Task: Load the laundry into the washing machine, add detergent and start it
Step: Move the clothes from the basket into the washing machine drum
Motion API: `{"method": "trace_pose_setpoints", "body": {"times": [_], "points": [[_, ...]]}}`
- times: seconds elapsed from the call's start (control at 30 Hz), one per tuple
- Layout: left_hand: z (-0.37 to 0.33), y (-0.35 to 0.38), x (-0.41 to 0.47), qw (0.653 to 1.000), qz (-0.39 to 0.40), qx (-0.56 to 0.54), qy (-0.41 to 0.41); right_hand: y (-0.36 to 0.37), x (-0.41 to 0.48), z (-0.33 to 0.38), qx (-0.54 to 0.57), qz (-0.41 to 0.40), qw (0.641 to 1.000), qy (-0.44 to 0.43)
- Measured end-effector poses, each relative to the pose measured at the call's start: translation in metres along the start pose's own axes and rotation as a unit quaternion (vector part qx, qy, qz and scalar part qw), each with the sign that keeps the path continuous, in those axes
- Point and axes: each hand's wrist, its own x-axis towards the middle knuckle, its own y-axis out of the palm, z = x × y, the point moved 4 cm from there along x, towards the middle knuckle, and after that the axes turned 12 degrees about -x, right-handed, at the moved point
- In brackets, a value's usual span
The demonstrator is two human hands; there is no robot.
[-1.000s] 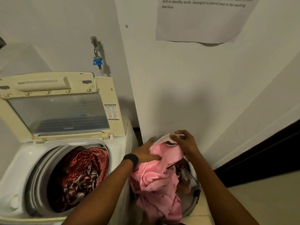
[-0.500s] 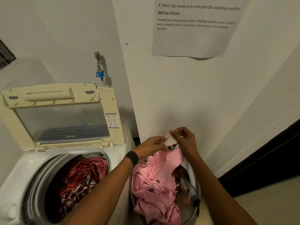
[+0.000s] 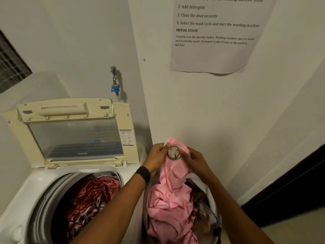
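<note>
The white top-loading washing machine stands with its cream lid raised, and red patterned cloth already lies in the drum. Just beside it on the right, the round grey laundry basket holds most of the crumpled pink garment. A second ago its top lay lower. Now the left hand and right hand pinch it up, either side of a metal ring. Loading looks unfinished, and I judge the carry to the drum comes next.
</note>
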Motion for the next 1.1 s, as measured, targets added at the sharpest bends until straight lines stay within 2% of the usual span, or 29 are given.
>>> {"method": "trace_pose_setpoints", "body": {"times": [0.07,0.2,0.3,0.37,0.43,0.53,0.63,0.73,0.8,0.87,0.97,1.03,1.1], "points": [[-0.009,-0.007,0.002,0.999,-0.010,0.024,0.022,-0.003,-0.003,-0.002,-0.022,0.010,0.999,-0.021],[-0.020,-0.010,-0.002,0.998,0.008,0.026,0.062,-0.011,-0.001,-0.001,-0.027,-0.043,0.997,-0.054],[-0.028,-0.014,-0.005,0.998,0.045,0.012,0.053,-0.019,0.001,0.007,-0.018,-0.074,0.995,-0.067],[-0.030,-0.017,-0.006,0.996,0.067,0.055,0.036,-0.024,0.001,0.016,-0.029,-0.075,0.993,-0.085],[-0.034,-0.020,-0.008,0.994,0.051,0.087,0.045,-0.023,0.004,0.024,-0.061,-0.042,0.993,-0.097],[-0.053,-0.021,-0.014,0.997,0.041,0.004,0.061,-0.025,0.010,0.028,-0.141,-0.020,0.983,-0.118],[-0.071,-0.036,-0.014,0.994,0.033,-0.080,0.068,-0.035,0.008,0.031,-0.174,0.049,0.980,-0.082],[-0.077,-0.048,-0.012,0.993,0.027,-0.072,0.089,-0.039,0.012,0.031,-0.245,0.127,0.958,-0.074],[-0.077,-0.050,-0.012,0.993,-0.015,-0.069,0.096,-0.040,0.020,0.028,-0.295,0.136,0.945,-0.047],[-0.072,-0.053,-0.011,0.988,-0.090,-0.058,0.114,-0.044,0.026,0.031,-0.325,0.081,0.942,-0.029],[-0.062,-0.053,-0.009,0.975,-0.165,0.001,0.148,-0.048,0.026,0.044,-0.276,-0.078,0.957,-0.028],[-0.058,-0.045,-0.010,0.967,-0.181,0.056,0.172,-0.045,0.024,0.052,-0.251,-0.171,0.953,-0.005],[-0.061,-0.030,-0.014,0.961,-0.164,0.089,0.206,-0.036,0.024,0.058,-0.260,-0.199,0.944,0.023]]}}
